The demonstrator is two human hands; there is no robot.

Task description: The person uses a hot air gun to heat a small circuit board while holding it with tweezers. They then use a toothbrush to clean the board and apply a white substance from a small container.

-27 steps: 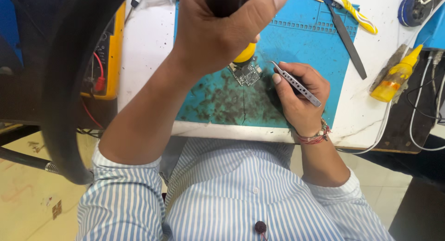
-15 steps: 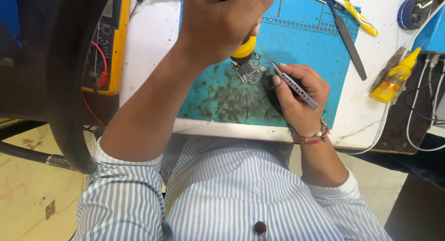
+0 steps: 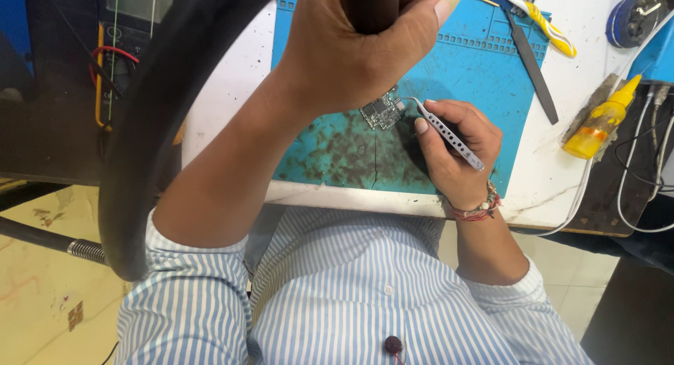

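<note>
My left hand is clenched round a dark handle held over the blue mat, its thick black hose curving off past the bench's left edge. My right hand rests on the mat near the bench's front edge, fingers pinching steel tweezers whose tips touch the small circuit board lying mid-mat. A yellow bottle lies toward the bench's right edge.
</note>
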